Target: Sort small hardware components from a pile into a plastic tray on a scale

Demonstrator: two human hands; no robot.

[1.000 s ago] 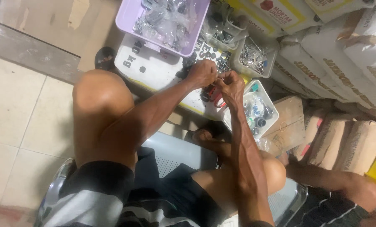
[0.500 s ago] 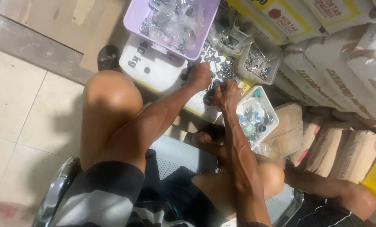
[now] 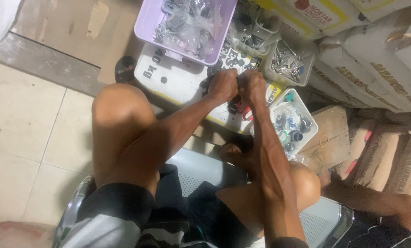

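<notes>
Left hand [image 3: 223,85] and right hand [image 3: 252,86] meet knuckle to knuckle, fingers curled together on a small part I can't make out, so keep it low over the white board [image 3: 178,80]; lilac tray [image 3: 145,27] just beyond, parts tub [image 3: 313,126] right, little room.

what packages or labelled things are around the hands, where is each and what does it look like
White sack: lying flat under both hands, dark print, yellow edge.
Lilac tub: top centre, rectangular, holding clear bags of small parts.
Stacked sacks: top right, pale grey with dark lettering.
Yellow-and-white sack: top edge, with a red mark.
Brown cardboard packet: right of the white tray, flat.
Left hand and right hand: close together over the white sack.
</notes>
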